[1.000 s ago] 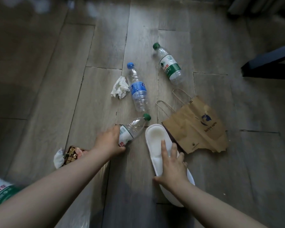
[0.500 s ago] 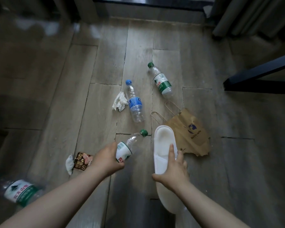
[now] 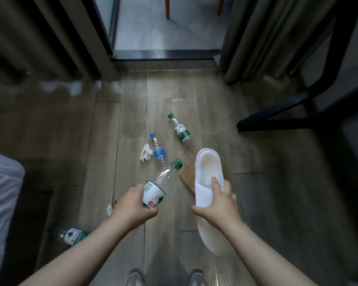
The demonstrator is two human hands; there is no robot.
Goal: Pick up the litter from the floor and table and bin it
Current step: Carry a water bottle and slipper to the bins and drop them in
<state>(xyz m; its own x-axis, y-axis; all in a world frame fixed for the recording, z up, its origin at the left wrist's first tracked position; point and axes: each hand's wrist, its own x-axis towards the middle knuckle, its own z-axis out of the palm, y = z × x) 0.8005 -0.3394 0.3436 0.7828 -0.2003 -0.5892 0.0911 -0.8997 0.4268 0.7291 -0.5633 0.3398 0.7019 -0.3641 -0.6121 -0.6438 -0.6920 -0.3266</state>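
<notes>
I log: L hand [image 3: 132, 205], R hand [image 3: 219, 205] bare; forearms [image 3: 81, 248] bare to frame edge. Ftwr: pr grey shoes [image 3: 135, 278], rounded toes, btm edge.

dim room, daylight from the doorway ahead

light enters over the pale tiled floor [image 3: 170, 38] past the doorway and leaves a milky sheen on the grey wood-plank floor [image 3: 70, 87]; the grey curtains [image 3: 267, 38] and the corners sink into shadow, the edges bow with wide-angle distortion, and the green-labelled plastic bottle [image 3: 74, 237] at lower left is smeared soft.
</notes>
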